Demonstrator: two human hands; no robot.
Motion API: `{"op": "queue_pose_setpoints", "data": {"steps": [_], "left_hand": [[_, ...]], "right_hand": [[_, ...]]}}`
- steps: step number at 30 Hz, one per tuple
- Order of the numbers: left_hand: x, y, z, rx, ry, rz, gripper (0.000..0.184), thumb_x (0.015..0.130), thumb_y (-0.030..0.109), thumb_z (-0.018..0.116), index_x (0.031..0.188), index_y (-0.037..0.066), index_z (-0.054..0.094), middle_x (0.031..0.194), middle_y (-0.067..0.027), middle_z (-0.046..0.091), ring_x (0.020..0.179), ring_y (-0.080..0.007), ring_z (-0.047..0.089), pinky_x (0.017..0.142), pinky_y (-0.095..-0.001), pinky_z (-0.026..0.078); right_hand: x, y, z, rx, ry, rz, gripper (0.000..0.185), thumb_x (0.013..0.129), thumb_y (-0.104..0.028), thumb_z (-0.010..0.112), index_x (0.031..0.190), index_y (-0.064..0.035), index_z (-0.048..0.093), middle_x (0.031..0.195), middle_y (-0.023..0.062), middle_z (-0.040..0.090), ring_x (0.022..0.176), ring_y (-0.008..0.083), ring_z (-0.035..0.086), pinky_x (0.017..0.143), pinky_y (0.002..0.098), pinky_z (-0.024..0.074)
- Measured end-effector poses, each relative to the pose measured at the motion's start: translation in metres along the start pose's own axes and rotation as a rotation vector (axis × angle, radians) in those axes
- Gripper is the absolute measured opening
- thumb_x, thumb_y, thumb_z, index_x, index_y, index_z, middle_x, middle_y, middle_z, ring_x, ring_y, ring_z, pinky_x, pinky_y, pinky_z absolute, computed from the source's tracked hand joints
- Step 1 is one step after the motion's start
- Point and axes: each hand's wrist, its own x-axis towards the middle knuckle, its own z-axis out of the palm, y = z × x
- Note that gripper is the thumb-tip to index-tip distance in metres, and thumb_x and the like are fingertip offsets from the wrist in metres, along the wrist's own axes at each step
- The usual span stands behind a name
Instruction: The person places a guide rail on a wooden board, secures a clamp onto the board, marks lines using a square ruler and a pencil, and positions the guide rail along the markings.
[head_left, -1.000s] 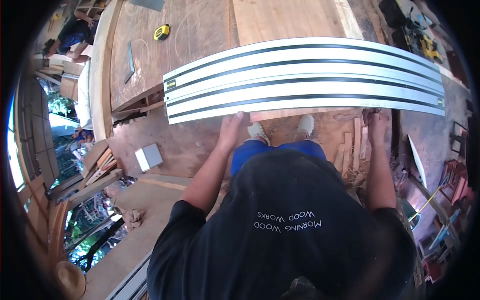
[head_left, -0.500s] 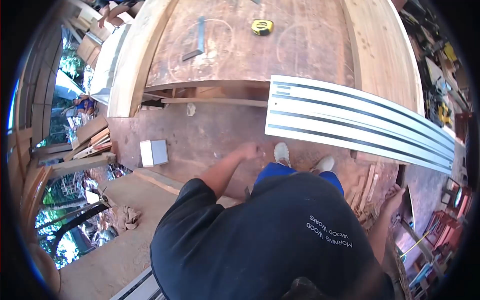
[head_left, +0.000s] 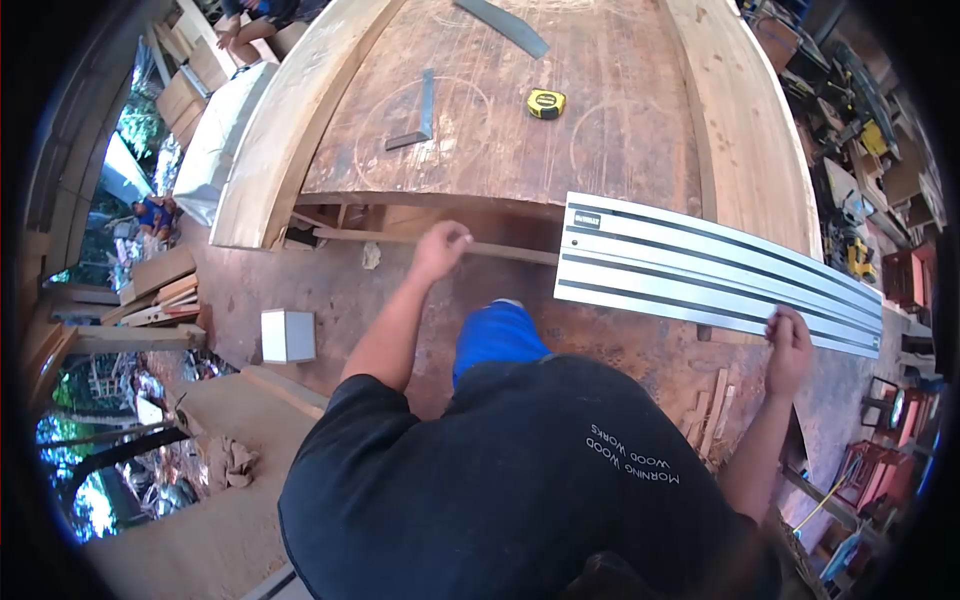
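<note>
A long silver guide rail with black strips lies across the front right of the wooden workbench, overhanging its edge. My right hand is at the rail's near edge, its fingers curled together. I cannot tell whether it touches the rail; it is not wrapped around it. My left hand is raised before the bench's front edge, fingers curled loosely inward, with nothing visible in them. On the bench top, a try square and a yellow-and-black tape measure lie beyond my hands.
Thick pale boards run along both sides of the bench. A white block stands on the floor at left, near stacked wood offcuts. Wood strips lie at right. A flat grey blade rests farther back. Another person sits at upper left.
My left hand has moved forward and left toward the bench front. My right hand has risen from beside my body to the rail's edge. The view has shifted; the rail stays in place.
</note>
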Motion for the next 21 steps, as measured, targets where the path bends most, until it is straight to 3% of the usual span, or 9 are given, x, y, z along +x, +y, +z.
{"op": "queue_pose_setpoints", "data": {"steps": [7, 9, 10, 11, 12, 14, 17, 19, 21], "left_hand": [[0.153, -0.015, -0.078, 0.05, 0.223, 0.32, 0.022, 0.083, 0.018, 0.063, 0.1, 0.004, 0.065, 0.099, -0.0167, 0.063, 0.095, -0.0326, 0.061, 0.083, -0.0382, 0.047], [0.183, -0.014, -0.085, -0.006, 0.174, 0.41, 0.021, 0.083, 0.018, 0.063, 0.1, 0.005, 0.065, 0.099, -0.0167, 0.063, 0.097, -0.0343, 0.059, 0.085, -0.039, 0.046], [0.19, -0.013, -0.085, 0.055, 0.129, 0.449, 0.021, 0.083, 0.017, 0.063, 0.1, 0.005, 0.064, 0.1, -0.0165, 0.063, 0.097, -0.0345, 0.058, 0.085, -0.0391, 0.046], [0.198, -0.013, -0.084, 0.11, 0.088, 0.507, 0.022, 0.082, 0.017, 0.063, 0.1, 0.005, 0.064, 0.101, -0.0163, 0.062, 0.098, -0.0347, 0.058, 0.086, -0.0391, 0.046], [0.203, -0.017, -0.079, 0.063, 0.044, 0.584, 0.022, 0.082, 0.015, 0.062, 0.1, 0.003, 0.063, 0.101, -0.0168, 0.061, 0.099, -0.0343, 0.057, 0.086, -0.0389, 0.046], [0.2, -0.007, -0.075, -0.138, -0.14, 0.597, 0.025, 0.082, 0.011, 0.061, 0.104, 0.002, 0.06, 0.103, -0.0163, 0.06, 0.099, -0.0319, 0.058, 0.086, -0.0377, 0.046], [0.188, 0.002, -0.068, -0.225, -0.325, 0.628, 0.028, 0.081, 0.007, 0.061, 0.109, 0.002, 0.058, 0.106, -0.0147, 0.058, 0.098, -0.0275, 0.057, 0.085, -0.0356, 0.047], [0.186, 0.005, -0.061, -0.321, -0.368, 0.617, 0.033, 0.081, 0.004, 0.061, 0.113, 0.002, 0.056, 0.109, -0.0133, 0.056, 0.098, -0.0239, 0.057, 0.084, -0.0337, 0.047], [0.186, 0.008, -0.057, -0.342, -0.451, 0.662, 0.033, 0.081, 0.004, 0.061, 0.113, 0.001, 0.055, 0.11, -0.0134, 0.056, 0.097, -0.0234, 0.057, 0.084, -0.0333, 0.046]], "right_hand": [[0.067, -0.096, 0.203, -0.379, -0.336, -0.203, 0.018, 0.086, -0.011, 0.06, 0.095, 0.0029, 0.065, 0.091, 0.011, 0.065, 0.079, 0.0191, 0.06, 0.072, 0.0286, 0.0464], [0.11, -0.075, 0.265, -0.491, -0.381, -0.278, 0.021, 0.085, -0.015, 0.062, 0.099, 0.0009, 0.066, 0.092, 0.0138, 0.064, 0.08, 0.0253, 0.06, 0.074, 0.0318, 0.0473], [0.131, -0.065, 0.294, -0.557, -0.463, -0.086, 0.027, 0.084, -0.021, 0.064, 0.101, 0.0, 0.066, 0.092, 0.0165, 0.063, 0.083, 0.0306, 0.06, 0.075, 0.035, 0.0476], [0.153, -0.025, 0.321, -0.538, -0.476, -0.246, 0.033, 0.083, -0.03, 0.065, 0.1, -0.0021, 0.067, 0.095, 0.0167, 0.064, 0.085, 0.0327, 0.06, 0.076, 0.0382, 0.0476], [0.17, -0.021, 0.346, -0.801, -0.586, -0.139, 0.033, 0.083, -0.034, 0.062, 0.1, -0.0057, 0.067, 0.099, 0.0155, 0.064, 0.091, 0.0333, 0.06, 0.079, 0.0416, 0.0475], [0.181, -0.003, 0.381, -0.931, -0.623, -0.059, 0.027, 0.083, -0.024, 0.057, 0.105, -0.0131, 0.068, 0.102, 0.0141, 0.064, 0.097, 0.0333, 0.06, 0.084, 0.0439, 0.047], [0.183, 0.012, 0.413, -1.017, -0.504, 0.015, 0.031, 0.08, -0.022, 0.06, 0.11, -0.0148, 0.066, 0.108, 0.0152, 0.063, 0.1, 0.0345, 0.059, 0.087, 0.0441, 0.0471], [0.164, 0.012, 0.415, -0.943, -0.336, -0.306, 0.027, 0.081, -0.022, 0.061, 0.105, -0.0087, 0.065, 0.099, 0.0157, 0.063, 0.097, 0.0339, 0.059, 0.085, 0.0445, 0.0464], [0.128, -0.005, 0.405, -0.836, -0.234, -0.342, 0.027, 0.083, -0.023, 0.061, 0.106, -0.0092, 0.065, 0.102, 0.0151, 0.063, 0.096, 0.0345, 0.059, 0.085, 0.044, 0.0469]]}}
